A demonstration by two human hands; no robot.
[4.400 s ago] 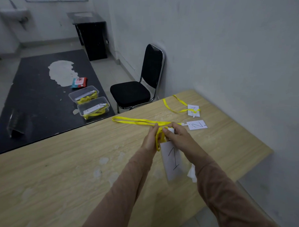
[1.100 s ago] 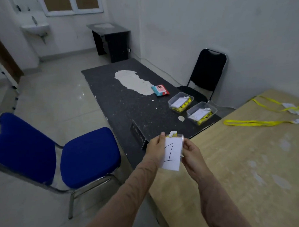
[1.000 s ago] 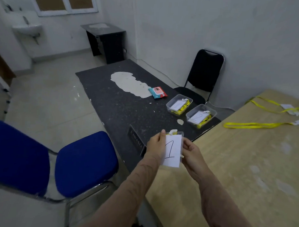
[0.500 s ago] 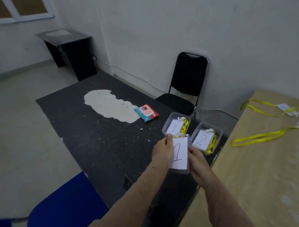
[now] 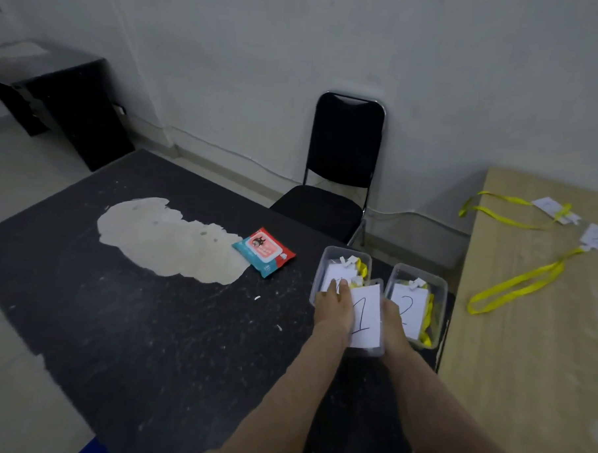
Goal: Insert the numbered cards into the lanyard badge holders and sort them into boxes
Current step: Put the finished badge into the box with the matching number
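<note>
Badge holder (image 5: 365, 318), clear plastic, white "1" card inside, gripped between left hand (image 5: 333, 308) and right hand (image 5: 394, 324). Over left clear plastic box (image 5: 324, 261).

This looks like a plain, sparsely furnished office or back room. Bare white walls (image 5: 434, 78) meet a pale hard floor (image 5: 18, 180), with a thin cable (image 5: 225, 150) running along the skirting. A worn dark desk (image 5: 115, 321) with a large pale patch (image 5: 166, 241) stands beside a light wooden desk (image 5: 524, 373). A black padded chair (image 5: 345, 142) with a metal frame stands against the wall, and a black cabinet (image 5: 73, 107) sits in the far corner. Yellow lanyards (image 5: 559, 264) with paper cards lie on the wooden desk.
</note>
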